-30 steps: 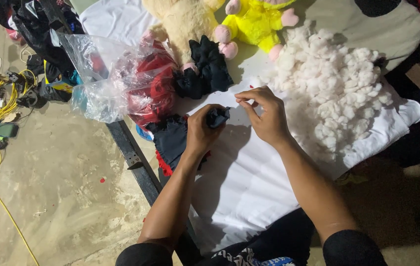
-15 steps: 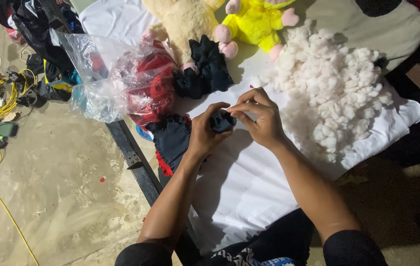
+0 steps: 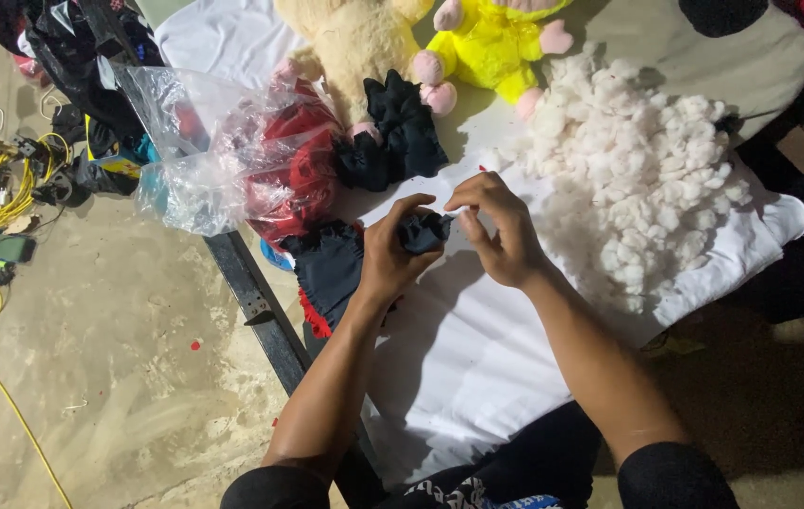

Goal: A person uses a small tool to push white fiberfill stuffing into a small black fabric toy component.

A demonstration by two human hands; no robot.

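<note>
**Both hands close on the small black piece**

The left hand (image 3: 390,256) grips a small black fabric piece (image 3: 423,232), fingers curled around it from the 9 o'clock side. The right hand (image 3: 496,231) meets it from 3 o'clock, fingertips pinched together at the piece's edge. A second ago the right hand stood slightly apart from the piece, fingers pinching above it; half a second ago it had already drawn in against the left, and now both hands sit touching, a little lower over the white cloth (image 3: 477,358).

The piece lies between the two hands, near the middle of the view. At 9 o'clock from the left hand a dark cloth with red trim (image 3: 326,273) hangs over the table edge, unchanged. At 2 o'clock from the hands lies the heap of white stuffing (image 3: 647,179). At 12 o'clock sits a crumpled black garment (image 3: 397,132), with a beige plush toy (image 3: 350,42) and a yellow plush toy (image 3: 491,47) beyond it. At 10 o'clock rests a clear plastic bag (image 3: 223,151) holding red fabric.
</note>
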